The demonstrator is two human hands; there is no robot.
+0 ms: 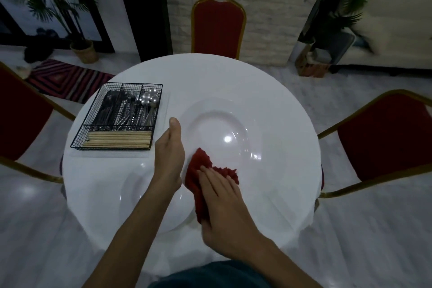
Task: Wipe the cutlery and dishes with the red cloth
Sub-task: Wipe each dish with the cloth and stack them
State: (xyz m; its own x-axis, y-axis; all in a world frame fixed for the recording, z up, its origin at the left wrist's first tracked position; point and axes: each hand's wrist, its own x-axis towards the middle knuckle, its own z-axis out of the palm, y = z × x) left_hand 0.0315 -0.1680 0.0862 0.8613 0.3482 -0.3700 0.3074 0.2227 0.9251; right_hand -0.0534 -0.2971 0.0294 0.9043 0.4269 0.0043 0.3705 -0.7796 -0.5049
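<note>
Presses red cloth (pixel 198 172) onto white plate's (pixel 210 110) near-left rim with flat right hand (pixel 219 201), fingers straight and together. Sets left hand (pixel 169 154) edge-on at plate's left rim, thumb stretched forward; fingers hidden, grip impossible to tell. Keeps plate on desk (pixel 287 110), right of wire basket (pixel 117 117).

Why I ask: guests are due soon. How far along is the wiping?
Done: nothing shows as finished; wiped pieces cannot be told apart. In hand: the right hand presses the red cloth on the large plate, whose left rim the left hand holds. Left: likely the second plate lying near-left on the table, and the cutlery in the wire basket.
</note>
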